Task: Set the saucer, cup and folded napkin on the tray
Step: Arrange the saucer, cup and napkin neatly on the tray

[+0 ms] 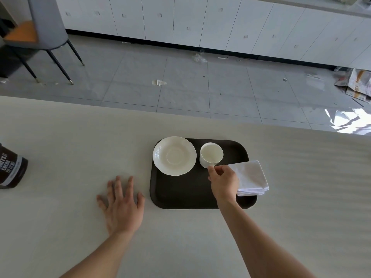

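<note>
Head view: right hand (223,178) pinching cup (211,154) at its near side, upright on tray (180,195) beside saucer (174,155); napkin (251,177) overhanging tray's right edge (likely to slip off if nudged); left hand (122,203) flat, open on counter (60,197)

Pale counter (60,127) in front, far edge running across mid-frame. Beyond it a grey tiled floor (180,81) with paper scraps (159,82) and crumpled plastic (198,58). White cabinets (200,21) with a black base strip along the back wall. Grey chair (43,27) with orange seat at far left. Sun glare (345,119) on floor at right.
</note>
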